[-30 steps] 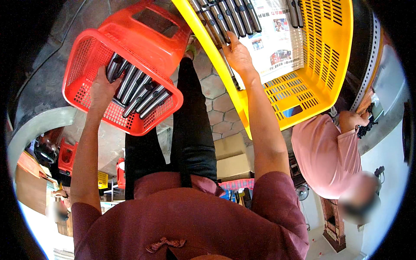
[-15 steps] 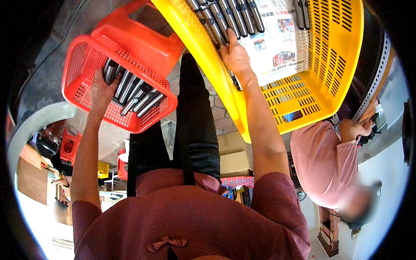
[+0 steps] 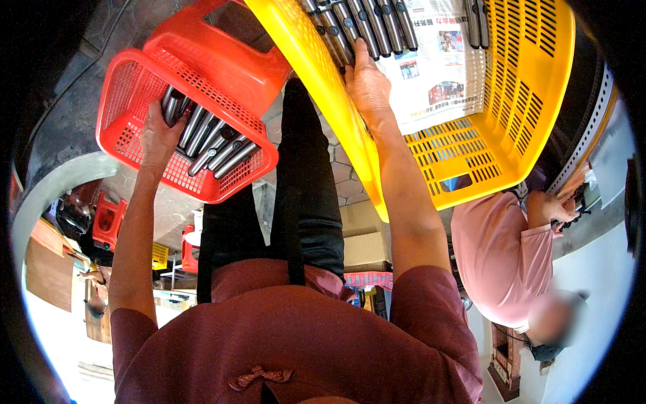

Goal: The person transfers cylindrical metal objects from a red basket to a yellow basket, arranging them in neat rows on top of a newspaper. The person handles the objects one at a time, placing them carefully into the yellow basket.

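Dark-capped, shiny metal tubes (image 3: 205, 135) lie slantwise in a red plastic basket (image 3: 269, 161). My left hand (image 3: 160, 138) reaches into that basket, its fingers and thumb closed round a tube (image 3: 171, 106) at the left of the pile. To the right, a yellow plastic basket (image 3: 464, 185) holds a row of similar metal tubes (image 3: 382, 27) on printed newspaper (image 3: 437, 74). My right hand (image 3: 370, 87) is inside it, with its fingers and thumb closed about the lower end of a tube (image 3: 338, 44) in the row; its lower fingers are partly hidden.
A red plastic stool (image 3: 259, 74) stands under the red basket. Two more tubes (image 3: 476, 23) lie along the yellow basket's right side. At the right, a person in a pink shirt (image 3: 494, 249) handles something dark. A cardboard box (image 3: 363, 236) sits beyond my legs.
Both hands keep nearly the same places on the tubes. Both baskets appear shifted slightly in the view. The other person's hands have moved a little.
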A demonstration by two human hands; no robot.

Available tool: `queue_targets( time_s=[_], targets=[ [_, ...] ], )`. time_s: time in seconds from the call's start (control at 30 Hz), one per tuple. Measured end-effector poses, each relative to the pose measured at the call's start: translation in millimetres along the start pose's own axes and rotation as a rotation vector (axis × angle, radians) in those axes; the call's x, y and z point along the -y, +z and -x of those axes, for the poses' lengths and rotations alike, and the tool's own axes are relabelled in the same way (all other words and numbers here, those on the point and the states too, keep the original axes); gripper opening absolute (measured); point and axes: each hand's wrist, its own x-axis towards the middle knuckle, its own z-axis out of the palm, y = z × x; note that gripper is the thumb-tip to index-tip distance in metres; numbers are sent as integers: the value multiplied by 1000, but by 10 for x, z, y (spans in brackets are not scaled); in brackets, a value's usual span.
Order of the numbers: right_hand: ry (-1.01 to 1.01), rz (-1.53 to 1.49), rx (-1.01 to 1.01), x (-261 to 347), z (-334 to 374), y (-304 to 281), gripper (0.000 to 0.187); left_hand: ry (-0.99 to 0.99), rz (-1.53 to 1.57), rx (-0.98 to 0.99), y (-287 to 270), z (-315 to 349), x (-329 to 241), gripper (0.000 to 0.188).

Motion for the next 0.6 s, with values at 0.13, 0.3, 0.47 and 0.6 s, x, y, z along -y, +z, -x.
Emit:
queue_targets(
  time_s=[0.13,0.3,0.47,0.6],
  targets=[
    [-103,-5,-164,-82,21,91,62,2,93,-47,101,4,130,50],
    [-40,-189,-301,-197,-43,59,65,-32,151,-18,58,-11,127,50],
    [38,-189,-282,-266,-170,117,68,-94,172,14,21,-55,164,53],
    [55,-185,-278,-203,-193,133,67,-75,286,-1,-18,-30,178,52]
  ],
)
